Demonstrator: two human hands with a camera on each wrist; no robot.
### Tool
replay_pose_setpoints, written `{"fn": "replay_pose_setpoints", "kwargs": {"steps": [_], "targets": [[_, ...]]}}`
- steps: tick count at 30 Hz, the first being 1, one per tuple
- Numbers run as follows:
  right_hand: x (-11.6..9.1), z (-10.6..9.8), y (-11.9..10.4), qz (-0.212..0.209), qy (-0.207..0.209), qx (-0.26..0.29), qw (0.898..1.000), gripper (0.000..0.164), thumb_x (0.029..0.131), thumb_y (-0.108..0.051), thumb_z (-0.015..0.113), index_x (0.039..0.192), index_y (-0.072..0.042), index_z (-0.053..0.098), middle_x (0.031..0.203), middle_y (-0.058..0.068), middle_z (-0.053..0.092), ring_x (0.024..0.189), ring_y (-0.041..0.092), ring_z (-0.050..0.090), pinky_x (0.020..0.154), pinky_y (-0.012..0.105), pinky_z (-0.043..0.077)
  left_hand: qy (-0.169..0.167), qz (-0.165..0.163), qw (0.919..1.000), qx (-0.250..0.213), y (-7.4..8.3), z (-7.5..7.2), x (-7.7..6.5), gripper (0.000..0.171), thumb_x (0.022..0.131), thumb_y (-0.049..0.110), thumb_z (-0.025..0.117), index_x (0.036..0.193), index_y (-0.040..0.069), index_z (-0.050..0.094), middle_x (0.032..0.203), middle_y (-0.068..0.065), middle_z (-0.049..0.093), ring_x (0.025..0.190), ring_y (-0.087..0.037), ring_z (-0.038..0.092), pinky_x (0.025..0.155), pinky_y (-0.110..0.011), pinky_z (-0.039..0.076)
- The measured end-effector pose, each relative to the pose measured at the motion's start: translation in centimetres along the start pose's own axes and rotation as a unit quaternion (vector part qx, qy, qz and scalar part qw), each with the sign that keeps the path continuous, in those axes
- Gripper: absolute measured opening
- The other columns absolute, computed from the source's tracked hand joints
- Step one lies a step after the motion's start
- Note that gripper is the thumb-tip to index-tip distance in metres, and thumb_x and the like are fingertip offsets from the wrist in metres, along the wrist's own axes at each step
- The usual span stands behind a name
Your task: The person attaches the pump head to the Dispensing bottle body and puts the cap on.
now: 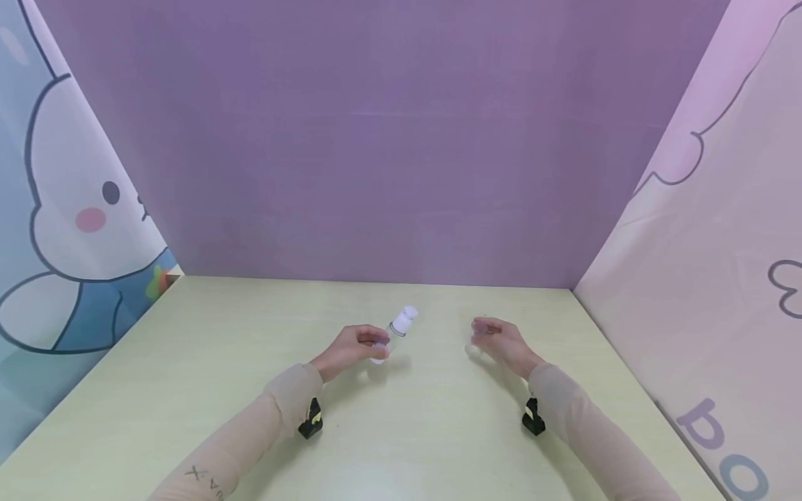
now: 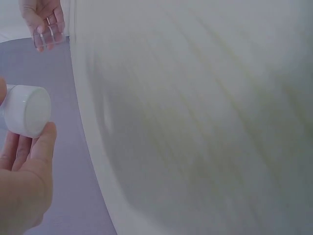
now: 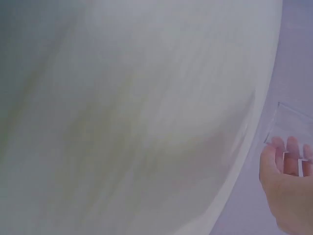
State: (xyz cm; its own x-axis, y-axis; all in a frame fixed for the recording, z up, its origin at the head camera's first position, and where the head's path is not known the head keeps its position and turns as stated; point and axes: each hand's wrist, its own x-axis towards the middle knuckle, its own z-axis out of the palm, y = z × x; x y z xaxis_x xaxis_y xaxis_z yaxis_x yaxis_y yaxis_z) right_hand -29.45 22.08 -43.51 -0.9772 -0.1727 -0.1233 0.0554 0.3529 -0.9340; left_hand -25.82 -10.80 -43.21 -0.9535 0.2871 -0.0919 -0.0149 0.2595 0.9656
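Note:
Low in the middle of the head view, my left hand (image 1: 351, 348) grips a small pump bottle (image 1: 403, 321) by its lower part, tilted with its white top up and to the right. The bottle's round white base (image 2: 37, 111) faces the left wrist camera. To the right, my right hand (image 1: 506, 346) holds a clear plastic cap (image 3: 292, 128), its fingers curled against the near side. In the left wrist view the cap looks like a short transparent tube. A gap separates the two hands, both of which are raised above the table.
A pale yellow-green table (image 1: 413, 445) lies under both arms. Behind it stands a purple panel (image 1: 388, 153). Printed side panels flank the table, one with a cartoon animal (image 1: 88, 174) at left, one pale (image 1: 708, 278) at right. Each wrist wears a small black device (image 1: 310, 421).

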Motion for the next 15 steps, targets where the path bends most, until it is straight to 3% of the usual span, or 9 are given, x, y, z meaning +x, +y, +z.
{"fn": "replay_pose_setpoints", "kwargs": {"steps": [9,15], "targets": [[-0.2,-0.1,-1.7,-0.038,-0.013,0.023,0.999,0.057,0.087,-0.024,0.062,0.138,-0.01,0.039,0.139,0.014,0.044,0.124,0.027,0.045,0.107,0.043,0.029,0.006,0.0,1.0,0.006,-0.1,-0.1,0.0,0.032,0.08,0.015,0.07,0.109,0.009,0.062,0.11,-0.004,0.064,0.099,-0.015,0.058,0.089,-0.034,0.047],[-0.9,0.1,-3.4,-0.046,-0.014,0.052,0.997,0.055,0.088,-0.021,0.061,0.138,-0.009,0.04,0.137,0.015,0.046,0.125,0.026,0.044,0.107,0.041,0.029,-0.002,0.002,1.0,0.002,0.0,-0.1,-0.2,0.031,0.08,0.014,0.069,0.11,0.009,0.061,0.112,-0.005,0.063,0.099,-0.016,0.058,0.088,-0.034,0.047]]}}
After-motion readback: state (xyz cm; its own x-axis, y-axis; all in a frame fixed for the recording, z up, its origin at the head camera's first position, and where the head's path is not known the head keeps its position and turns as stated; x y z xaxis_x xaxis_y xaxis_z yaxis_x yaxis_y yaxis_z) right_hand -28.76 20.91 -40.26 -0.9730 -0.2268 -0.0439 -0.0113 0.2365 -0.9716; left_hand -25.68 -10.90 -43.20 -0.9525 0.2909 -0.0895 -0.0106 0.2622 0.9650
